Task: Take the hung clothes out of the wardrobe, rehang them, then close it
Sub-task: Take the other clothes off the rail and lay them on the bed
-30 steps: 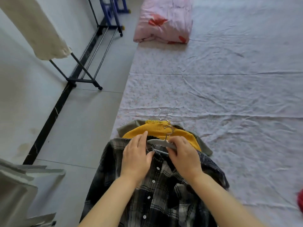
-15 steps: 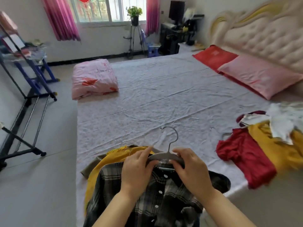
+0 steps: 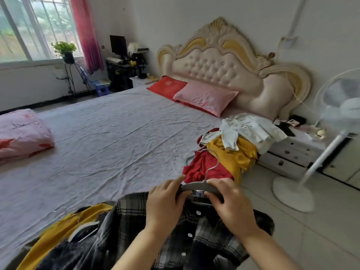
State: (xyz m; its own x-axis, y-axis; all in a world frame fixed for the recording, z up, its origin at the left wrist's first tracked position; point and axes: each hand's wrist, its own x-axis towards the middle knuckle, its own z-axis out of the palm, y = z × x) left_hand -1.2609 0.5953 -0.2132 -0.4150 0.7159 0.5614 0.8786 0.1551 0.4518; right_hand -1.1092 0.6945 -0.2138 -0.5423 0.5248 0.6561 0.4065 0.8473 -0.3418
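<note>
A dark plaid shirt with white buttons hangs on a grey hanger with a metal hook, held up at the bed's near edge. My left hand grips the hanger's left shoulder and my right hand grips its right shoulder. A yellow garment lies on the bed under and to the left of the shirt. A pile of red, yellow and white clothes sits at the bed's right edge, just beyond my hands. No wardrobe is in view.
The bed has a folded pink quilt at the left and two pillows by the headboard. A white standing fan and a nightstand stand to the right. Loose hanger hooks lie on the sheet.
My view has swung up and to the right, from the floor and clothes rail to the headboard and fan. Both hands keep hold of the hanger, carrying the plaid shirt rightward towards the clothes pile.
</note>
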